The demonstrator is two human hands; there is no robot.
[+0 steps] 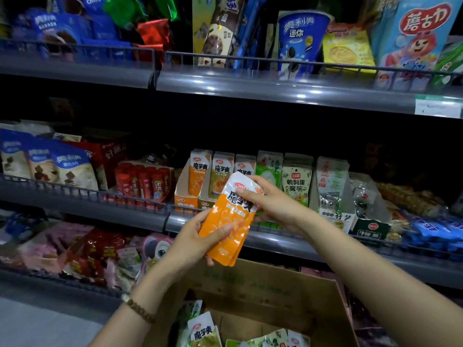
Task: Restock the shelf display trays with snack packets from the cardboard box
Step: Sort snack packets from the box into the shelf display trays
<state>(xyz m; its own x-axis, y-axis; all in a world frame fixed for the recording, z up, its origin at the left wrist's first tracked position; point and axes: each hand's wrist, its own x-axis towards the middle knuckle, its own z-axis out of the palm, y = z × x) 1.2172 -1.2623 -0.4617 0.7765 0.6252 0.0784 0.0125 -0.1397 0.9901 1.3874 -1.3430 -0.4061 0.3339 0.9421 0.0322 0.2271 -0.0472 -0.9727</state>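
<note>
Blue cookie cup [300, 38], yellow biscuit pack [347, 48], red packs [144, 182], perhaps sausages

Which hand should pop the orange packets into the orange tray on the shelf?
Probably the right hand. It pinches the top of the orange packets, level with the orange tray, so they can slide in bottom first. The left hand wraps their lower end, which would get in the way.
</note>
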